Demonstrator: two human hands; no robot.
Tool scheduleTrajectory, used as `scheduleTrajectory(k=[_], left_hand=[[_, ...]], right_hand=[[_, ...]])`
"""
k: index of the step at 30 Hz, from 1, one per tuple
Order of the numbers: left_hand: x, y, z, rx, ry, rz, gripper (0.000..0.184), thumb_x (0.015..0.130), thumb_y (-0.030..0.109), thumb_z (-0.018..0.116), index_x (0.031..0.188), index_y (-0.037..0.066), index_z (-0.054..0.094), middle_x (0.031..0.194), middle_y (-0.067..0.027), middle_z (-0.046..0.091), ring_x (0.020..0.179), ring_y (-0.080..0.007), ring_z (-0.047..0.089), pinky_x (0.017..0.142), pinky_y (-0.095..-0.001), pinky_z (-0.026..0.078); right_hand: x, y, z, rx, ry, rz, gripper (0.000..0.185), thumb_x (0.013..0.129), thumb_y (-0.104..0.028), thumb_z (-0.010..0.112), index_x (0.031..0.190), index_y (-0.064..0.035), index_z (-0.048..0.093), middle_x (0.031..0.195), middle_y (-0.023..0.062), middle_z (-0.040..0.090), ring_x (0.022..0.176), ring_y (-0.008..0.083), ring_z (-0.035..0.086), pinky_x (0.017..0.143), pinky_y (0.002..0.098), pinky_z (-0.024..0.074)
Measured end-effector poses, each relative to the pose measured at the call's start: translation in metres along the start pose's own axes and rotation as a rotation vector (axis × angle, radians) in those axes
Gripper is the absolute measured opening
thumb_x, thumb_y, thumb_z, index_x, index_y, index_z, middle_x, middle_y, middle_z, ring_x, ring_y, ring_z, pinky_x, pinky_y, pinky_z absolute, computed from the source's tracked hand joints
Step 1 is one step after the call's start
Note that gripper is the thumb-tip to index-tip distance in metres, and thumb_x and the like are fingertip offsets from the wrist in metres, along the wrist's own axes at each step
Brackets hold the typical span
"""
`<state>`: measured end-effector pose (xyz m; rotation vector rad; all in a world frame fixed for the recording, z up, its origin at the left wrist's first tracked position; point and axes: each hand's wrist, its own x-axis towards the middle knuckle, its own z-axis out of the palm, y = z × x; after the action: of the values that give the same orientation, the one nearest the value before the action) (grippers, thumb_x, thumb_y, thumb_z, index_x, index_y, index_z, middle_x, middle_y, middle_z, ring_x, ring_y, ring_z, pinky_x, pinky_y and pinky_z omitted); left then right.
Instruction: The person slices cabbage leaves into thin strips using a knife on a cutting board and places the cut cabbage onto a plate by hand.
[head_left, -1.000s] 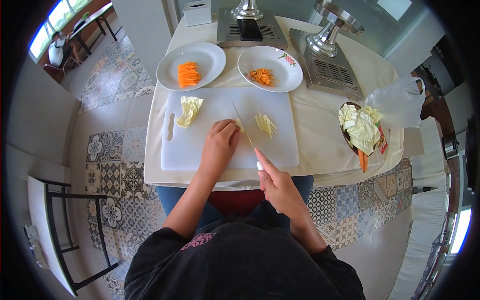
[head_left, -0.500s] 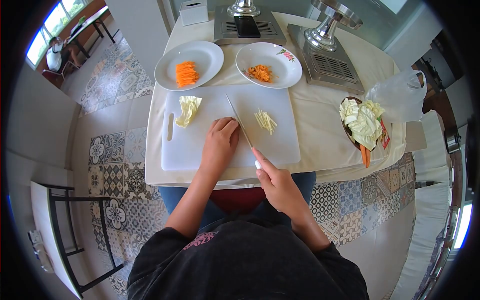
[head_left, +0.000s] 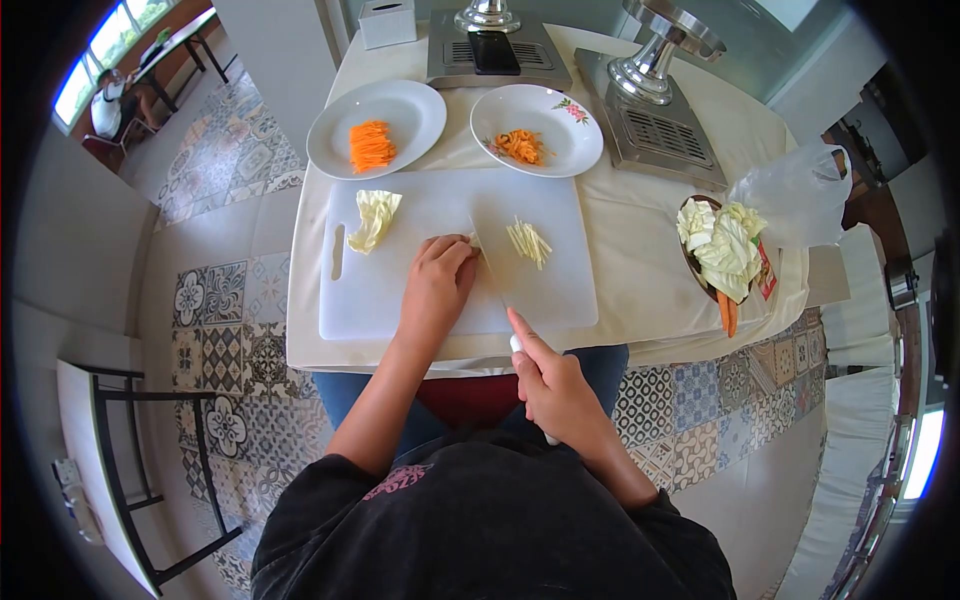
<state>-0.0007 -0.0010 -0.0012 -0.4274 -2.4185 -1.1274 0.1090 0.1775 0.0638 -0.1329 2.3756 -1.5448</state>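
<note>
On the white cutting board, my left hand presses down with curled fingers on a small cabbage piece, mostly hidden beneath the fingertips. My right hand is wrapped round the white handle of a knife, index finger along its top. The blade lies right beside my left fingertips, pointing away from me. To the right of the blade is a small pile of thin cabbage strips. A loose cabbage leaf rests at the board's upper left.
Behind the board stand a plate of carrot strips and a flowered plate with carrot shreds. At right are a bowl of cabbage leaves, carrots and a plastic bag. A phone lies behind.
The knife has drawn back slightly toward me, its tip now lower on the board. My left hand stays on the cabbage piece.
</note>
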Motion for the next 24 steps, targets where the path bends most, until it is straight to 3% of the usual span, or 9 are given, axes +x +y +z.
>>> scheduleTrajectory(k=[2,5,8,11,17,24], left_hand=[[0.0,0.0,0.001,-0.006,0.024,0.004,0.01,0.084,-0.001,0.067,0.093,-0.001,0.069,0.105,-0.0153,0.07,0.102,-0.036,0.064,0.09,-0.043,0.052],[0.0,-0.001,0.002,-0.021,0.028,0.009,0.009,0.084,-0.001,0.068,0.093,-0.001,0.069,0.104,-0.0152,0.071,0.101,-0.036,0.064,0.089,-0.0431,0.052],[0.0,0.002,0.0,-0.009,0.027,0.008,0.009,0.084,-0.001,0.068,0.093,-0.001,0.069,0.104,-0.015,0.071,0.101,-0.0357,0.064,0.089,-0.0429,0.052],[0.0,0.002,0.001,-0.013,0.007,-0.021,0.013,0.082,-0.001,0.069,0.095,0.0,0.07,0.107,-0.0156,0.071,0.104,-0.0353,0.065,0.09,-0.0426,0.052],[0.0,0.002,0.001,-0.008,0.009,-0.012,0.012,0.083,-0.001,0.068,0.095,-0.001,0.07,0.108,-0.016,0.071,0.105,-0.036,0.065,0.09,-0.0431,0.053],[-0.001,0.004,0.0,-0.014,0.011,-0.024,0.009,0.085,-0.002,0.067,0.094,-0.002,0.068,0.107,-0.0164,0.07,0.105,-0.037,0.064,0.09,-0.0436,0.052]], right_hand=[[-0.01,-0.004,-0.004,-0.004,-0.027,0.066,0.049,0.105,-0.015,0.047,0.152,-0.0045,0.039,0.068,0.0233,0.053,0.054,0.0306,0.052,0.064,0.0349,0.047],[-0.027,-0.011,-0.013,0.019,-0.076,0.166,0.052,0.107,-0.016,0.044,0.158,-0.018,0.035,0.068,0.0012,0.053,0.052,0.0068,0.047,0.052,0.0247,0.0459],[-0.032,-0.03,-0.023,0.112,-0.098,0.296,0.05,0.107,-0.018,0.046,0.156,-0.013,0.038,0.064,0.0085,0.054,0.05,0.0144,0.05,0.057,0.0308,0.0488],[-0.025,-0.031,-0.024,0.13,-0.099,0.31,0.05,0.107,-0.017,0.046,0.156,-0.0146,0.038,0.063,0.0014,0.05,0.051,0.0092,0.048,0.053,0.0293,0.0477],[0.01,-0.015,-0.011,0.183,-0.072,0.237,0.049,0.106,-0.014,0.046,0.155,-0.0099,0.04,0.066,0.0059,0.051,0.054,0.0114,0.05,0.057,0.0295,0.0478],[0.03,0.012,0.005,0.038,0.054,-0.067,0.046,0.103,-0.011,0.05,0.149,-0.0055,0.046,0.073,0.0174,0.056,0.063,0.0279,0.053,0.07,0.0331,0.0481]])
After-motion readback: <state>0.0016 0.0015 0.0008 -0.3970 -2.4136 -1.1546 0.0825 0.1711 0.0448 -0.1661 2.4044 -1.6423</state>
